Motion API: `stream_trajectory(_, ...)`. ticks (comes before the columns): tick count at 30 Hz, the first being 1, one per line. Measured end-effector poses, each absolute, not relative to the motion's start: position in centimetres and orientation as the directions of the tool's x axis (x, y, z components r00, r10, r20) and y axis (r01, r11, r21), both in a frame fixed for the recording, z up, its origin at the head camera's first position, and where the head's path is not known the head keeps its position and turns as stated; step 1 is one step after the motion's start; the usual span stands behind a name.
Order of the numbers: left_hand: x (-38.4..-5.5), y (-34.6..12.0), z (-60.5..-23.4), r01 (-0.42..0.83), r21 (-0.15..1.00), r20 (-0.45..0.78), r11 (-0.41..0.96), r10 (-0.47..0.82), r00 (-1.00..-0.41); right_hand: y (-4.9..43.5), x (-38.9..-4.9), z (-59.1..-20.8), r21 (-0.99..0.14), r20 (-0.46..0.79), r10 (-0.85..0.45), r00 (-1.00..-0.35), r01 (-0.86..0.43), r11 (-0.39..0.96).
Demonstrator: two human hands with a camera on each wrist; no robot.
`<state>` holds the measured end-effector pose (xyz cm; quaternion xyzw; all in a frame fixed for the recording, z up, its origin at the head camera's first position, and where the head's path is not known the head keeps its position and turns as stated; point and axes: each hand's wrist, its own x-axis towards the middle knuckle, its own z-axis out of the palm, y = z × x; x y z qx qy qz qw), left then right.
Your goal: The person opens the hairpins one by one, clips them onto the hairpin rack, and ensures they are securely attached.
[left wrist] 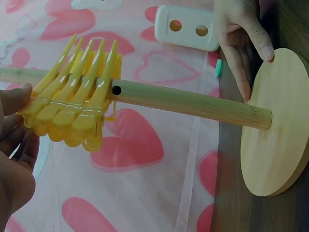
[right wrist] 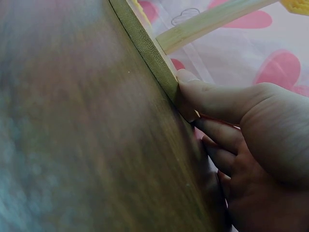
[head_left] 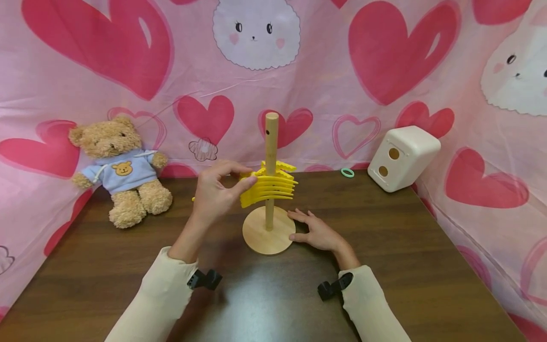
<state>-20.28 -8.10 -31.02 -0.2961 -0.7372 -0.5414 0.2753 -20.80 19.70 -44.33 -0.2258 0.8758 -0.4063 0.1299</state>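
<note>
A yellow hair claw clip [head_left: 269, 189] sits around the upright wooden post of a stand, about midway up, its curved teeth pointing right in the head view. My left hand [head_left: 215, 195] pinches the clip's left end between thumb and fingers. In the left wrist view the teeth of the claw clip [left wrist: 67, 104] cross the post [left wrist: 193, 103]. Low on the right, my right hand [head_left: 319, 232] holds the edge of the stand's round base [head_left: 258, 241]. The right wrist view has its thumb [right wrist: 207, 94] against the base's rim, with the other fingers partly hidden.
A teddy bear [head_left: 124, 166] in a blue top sits at the back left of the brown table [head_left: 427, 266]. A white box [head_left: 403, 159] with two holes stands at the back right, near a small green ring [head_left: 347, 173]. Behind hangs a pink heart-print cloth [head_left: 316, 61].
</note>
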Motion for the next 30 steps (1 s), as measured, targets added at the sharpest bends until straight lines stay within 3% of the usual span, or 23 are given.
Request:
stream_trajectory(16, -20.37, -8.63, -31.78, 0.689, 0.695, 0.666, 0.204, 0.179, -0.724, 19.74, -20.79, -44.31, -0.772, -0.044, -0.507, -0.861, -0.293, 0.564)
stream_trajectory(30, -20.01, -8.88, -31.51, 0.719, 0.644, 0.717, 0.262, 0.123, -0.686, 19.79, -20.73, -44.22, -0.775, -0.051, -0.501, -0.864, -0.282, 0.565)
